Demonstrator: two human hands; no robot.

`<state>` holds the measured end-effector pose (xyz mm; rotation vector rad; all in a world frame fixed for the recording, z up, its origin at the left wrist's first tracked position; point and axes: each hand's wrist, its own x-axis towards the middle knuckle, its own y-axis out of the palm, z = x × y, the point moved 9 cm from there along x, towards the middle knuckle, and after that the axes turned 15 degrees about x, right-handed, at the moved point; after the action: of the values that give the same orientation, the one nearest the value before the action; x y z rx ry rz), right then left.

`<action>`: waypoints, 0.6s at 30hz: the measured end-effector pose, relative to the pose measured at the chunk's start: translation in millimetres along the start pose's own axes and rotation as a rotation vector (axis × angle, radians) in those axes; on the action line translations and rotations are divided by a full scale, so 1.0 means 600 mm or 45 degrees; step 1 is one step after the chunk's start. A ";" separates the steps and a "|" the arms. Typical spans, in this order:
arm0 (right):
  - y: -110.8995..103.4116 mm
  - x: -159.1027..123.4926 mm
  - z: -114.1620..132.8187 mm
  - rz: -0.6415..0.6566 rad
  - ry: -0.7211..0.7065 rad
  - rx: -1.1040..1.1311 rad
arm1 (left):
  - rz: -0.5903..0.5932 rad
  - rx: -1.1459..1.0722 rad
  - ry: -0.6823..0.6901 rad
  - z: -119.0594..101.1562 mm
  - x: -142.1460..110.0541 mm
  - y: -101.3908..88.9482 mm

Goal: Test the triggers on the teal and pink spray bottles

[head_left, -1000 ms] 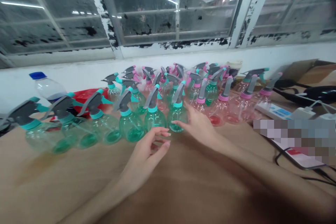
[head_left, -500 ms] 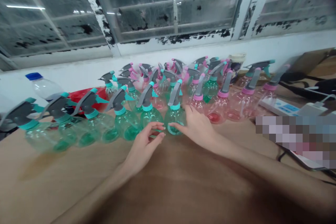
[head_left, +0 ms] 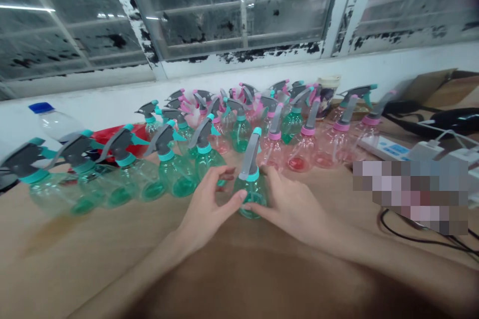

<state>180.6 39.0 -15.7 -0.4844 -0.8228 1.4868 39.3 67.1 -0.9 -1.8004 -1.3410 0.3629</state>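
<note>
Both hands around one green spray bottle, out in front of the rows

A transparent green, round-bellied plastic spray bottle with a turquoise collar and grey trigger head (head_left: 255,188) is upright over the middle of the pale brown wooden tabletop (head_left: 127,244), closer to the person's side than the other bottles; whether its base touches the surface is hard to tell. The bare right hand (head_left: 295,202) grasps its belly, thumb across the front and fingers around the right side. The bare left hand (head_left: 205,204) is loosely curved at the opposite side, its thumb tip overlapping the belly; whether it presses there cannot be told.

From the left hand toward the left edge of the surface runs a slanting row of matching green bottles with turquoise collars (head_left: 177,174). Right of the held bottle stand transparent pink spray bottles with pink collars (head_left: 301,152). Behind, toward the far edge along the white wall (head_left: 123,92), is a crowded group of mixed green and pink bottles (head_left: 239,134).

Near the far left corner are a clear plastic bottle with a blue cap (head_left: 58,122) and a bright red object (head_left: 110,139). Toward the right edge lie a white power strip (head_left: 389,148) and black cables (head_left: 411,239), with a brown cardboard box (head_left: 441,90) at the far right corner.
</note>
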 end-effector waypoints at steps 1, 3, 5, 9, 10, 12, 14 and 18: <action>0.000 -0.006 0.004 0.003 -0.016 0.001 | 0.000 0.020 0.054 -0.018 0.002 0.000; 0.004 -0.020 0.012 0.013 -0.058 0.016 | 0.005 -0.031 0.099 -0.043 0.007 0.003; 0.011 -0.034 0.020 0.022 -0.097 0.014 | 0.017 -0.169 0.098 -0.058 0.015 0.010; 0.018 -0.055 0.035 -0.039 -0.222 -0.045 | 0.043 -0.306 0.141 -0.075 0.020 0.028; 0.019 -0.058 0.036 -0.052 -0.262 -0.045 | 0.037 -0.311 0.144 -0.074 0.020 0.030; 0.020 -0.060 0.031 -0.043 -0.331 0.003 | -0.021 -0.332 0.147 -0.071 0.017 0.027; 0.023 -0.060 0.017 -0.002 -0.403 0.070 | -0.093 -0.335 0.143 -0.067 0.015 0.019; 0.028 -0.061 -0.034 0.043 -0.557 0.046 | -0.119 -0.238 0.127 -0.068 0.016 0.008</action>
<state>188.1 8.4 -47.7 -0.1440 -1.1292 1.6626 73.0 57.1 22.8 -1.8732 -1.4215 0.0987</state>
